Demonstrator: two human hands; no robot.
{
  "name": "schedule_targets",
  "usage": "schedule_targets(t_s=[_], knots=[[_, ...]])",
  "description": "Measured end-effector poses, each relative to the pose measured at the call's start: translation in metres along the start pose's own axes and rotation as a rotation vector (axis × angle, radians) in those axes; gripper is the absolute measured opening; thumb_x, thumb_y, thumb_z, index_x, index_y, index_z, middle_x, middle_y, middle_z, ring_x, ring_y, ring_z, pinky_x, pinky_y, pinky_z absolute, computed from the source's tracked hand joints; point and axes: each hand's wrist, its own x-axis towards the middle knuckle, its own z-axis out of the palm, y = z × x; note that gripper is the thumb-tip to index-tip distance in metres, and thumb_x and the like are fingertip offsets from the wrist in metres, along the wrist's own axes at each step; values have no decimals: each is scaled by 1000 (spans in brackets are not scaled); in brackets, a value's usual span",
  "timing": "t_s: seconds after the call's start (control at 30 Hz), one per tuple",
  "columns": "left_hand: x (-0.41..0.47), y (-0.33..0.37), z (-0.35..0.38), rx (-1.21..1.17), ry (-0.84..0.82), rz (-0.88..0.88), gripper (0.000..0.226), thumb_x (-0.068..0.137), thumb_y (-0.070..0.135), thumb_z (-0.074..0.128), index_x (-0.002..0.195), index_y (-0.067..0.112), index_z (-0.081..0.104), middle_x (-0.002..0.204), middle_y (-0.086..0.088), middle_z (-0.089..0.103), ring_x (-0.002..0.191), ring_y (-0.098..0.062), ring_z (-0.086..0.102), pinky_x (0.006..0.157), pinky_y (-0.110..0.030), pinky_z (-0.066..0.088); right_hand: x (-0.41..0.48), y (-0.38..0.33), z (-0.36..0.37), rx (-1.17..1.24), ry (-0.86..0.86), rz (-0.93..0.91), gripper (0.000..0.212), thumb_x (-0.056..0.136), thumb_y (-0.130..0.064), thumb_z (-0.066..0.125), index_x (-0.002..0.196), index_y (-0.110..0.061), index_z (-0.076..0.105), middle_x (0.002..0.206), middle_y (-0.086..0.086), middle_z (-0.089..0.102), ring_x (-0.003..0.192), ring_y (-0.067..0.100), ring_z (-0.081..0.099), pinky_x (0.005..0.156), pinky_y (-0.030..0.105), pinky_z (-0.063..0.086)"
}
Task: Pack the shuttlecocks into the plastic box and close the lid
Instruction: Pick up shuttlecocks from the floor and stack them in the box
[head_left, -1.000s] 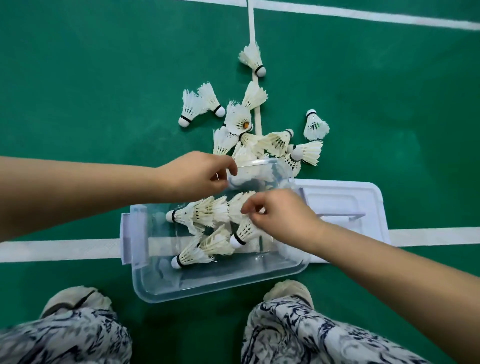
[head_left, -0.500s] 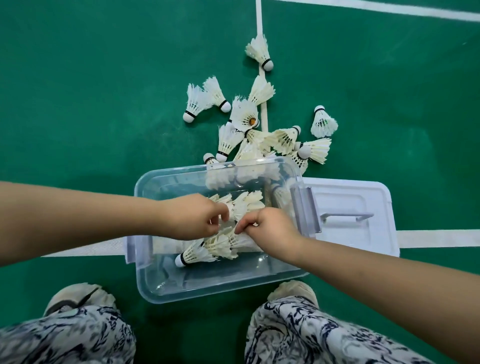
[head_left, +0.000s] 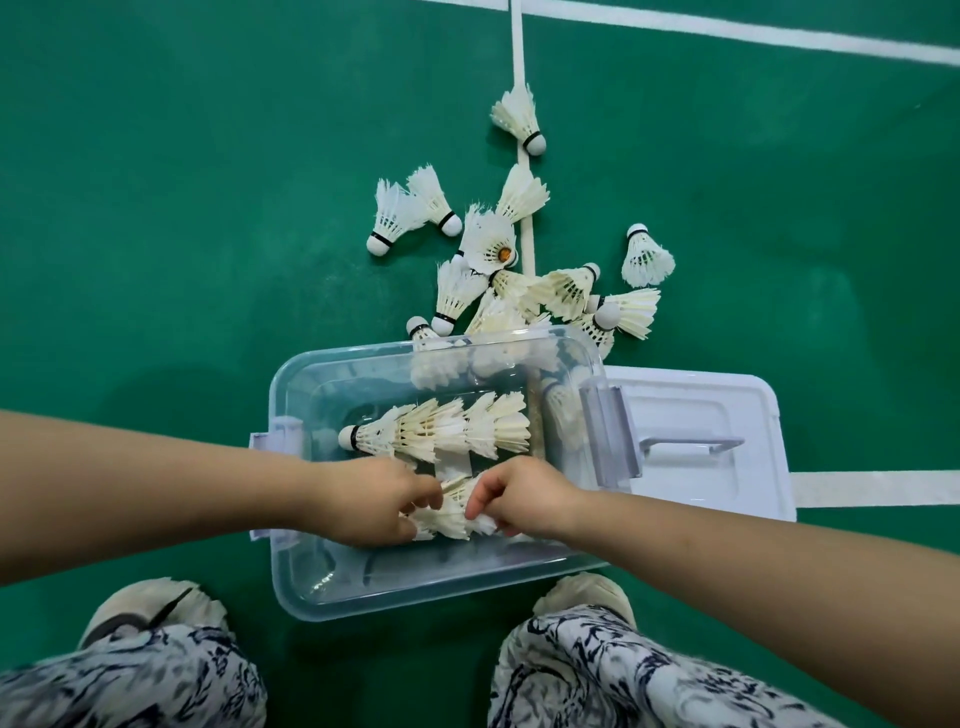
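**Inspector:** Progress on the packing?

**Assessor:** Partial, judged under half. One nested row (head_left: 441, 431) of shuttlecocks lies across the middle of the plastic box (head_left: 291, 582). A second stack (head_left: 452, 514) sits nearer, between the person's hands. A loose pile (head_left: 561, 291) of a dozen or so lies on the green floor (head_left: 156, 208) just beyond the box's far wall, with a few strays further out along the white line. The lid (head_left: 753, 415) lies flat just beside the box's right wall — not fitted.

**Inspector:** And the grip?

**Assessor:** The left hand (head_left: 374, 506) has its fingers curled over the second stack's left end. The right hand (head_left: 524, 499) pinches the feathers at the right end. Both grips are closed on that stack, inside the box — whether it rests on the bottom cannot be told.
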Motion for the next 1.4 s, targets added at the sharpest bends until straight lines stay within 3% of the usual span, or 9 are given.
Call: schedule_targets(t_s=[0.07,0.23,0.43,0.6,0.77,0.93,1.1,1.23,1.4], knots=[[-1,2,2,-5,-24,16,38,89,25,45,127,21,41,128,-6,55,116,-19,53,96,-28,41,-3,-3,-4,-89,-6,-30,44,85,1,44,63,-31,64,65,-10,54,67,16,55,76,35,56],[-3,11,-13,1,5,45,37,90,26,46,127,23,42,129,-5,54,113,-19,54,96,-30,43,-21,-25,-34,-273,102,-123,39,84,-2,44,97,-26,73,109,1,69,79,13,61,64,23,50],[-10,28,-81,-93,290,70,28,90,24,50,117,25,53,113,6,64,97,-12,60,85,-22,44,-41,-50,-95,-275,414,-252,26,87,-13,49,96,-26,69,73,-13,57,67,12,61,67,25,47],[-17,22,-131,-260,581,96,16,87,25,55,100,33,57,90,11,68,73,1,56,70,-17,43,-10,-31,-159,-292,769,-151,23,85,-23,50,106,-22,60,94,1,68,92,24,60,72,32,46],[-12,-2,-145,-331,657,8,15,87,22,55,96,34,55,85,16,63,74,1,55,65,-12,39,34,-1,-179,-370,747,73,51,84,-35,55,130,-16,41,131,12,47,115,33,51,81,38,44],[-9,-20,-138,-351,657,-57,18,87,19,56,104,26,58,86,12,63,76,-6,55,65,-6,36,59,8,-177,-267,625,131,72,84,-48,58,142,-20,27,143,15,32,119,35,49,91,39,43],[-3,-29,-133,-381,632,-67,19,88,19,55,105,26,57,85,14,63,79,-6,57,69,-10,39,73,5,-175,-391,627,90,59,88,-48,52,138,-20,35,135,13,43,109,31,56,83,39,47],[-2,-31,-131,-393,615,-55,16,87,20,56,100,30,56,89,10,65,86,-14,60,77,-19,43,84,0,-175,-536,706,123,29,93,-27,45,114,-7,46,100,13,60,83,31,54,62,32,39],[-5,-35,-129,-398,602,-54,17,87,20,55,95,34,53,88,12,64,87,-15,60,80,-27,45,86,-1,-174,-677,777,122,9,86,-1,40,93,-6,40,64,5,43,67,30,48,46,26,26]])
